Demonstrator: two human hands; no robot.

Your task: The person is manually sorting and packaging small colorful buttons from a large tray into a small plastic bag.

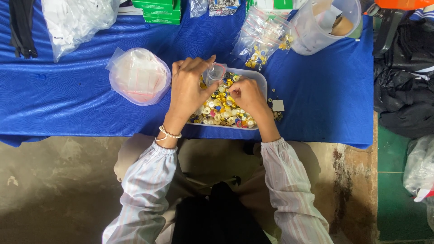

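Note:
A clear rectangular plastic tray (261,77) sits on the blue tablecloth, filled with several loose buttons (221,110) in gold, white, blue and pink. My left hand (187,88) rests over the tray's left side and holds a small clear zip bag (214,73) upright by its mouth. My right hand (247,96) hovers over the buttons beside the bag, its fingertips pinched together near the bag's opening; whether a button is between them is hidden.
A clear bag of small empty zip bags (138,76) lies left of the tray. Filled button bags (262,38) and a clear tub (327,22) stand behind it. A large white bag (77,20), green boxes (160,10) and dark cloth (404,77) lie around.

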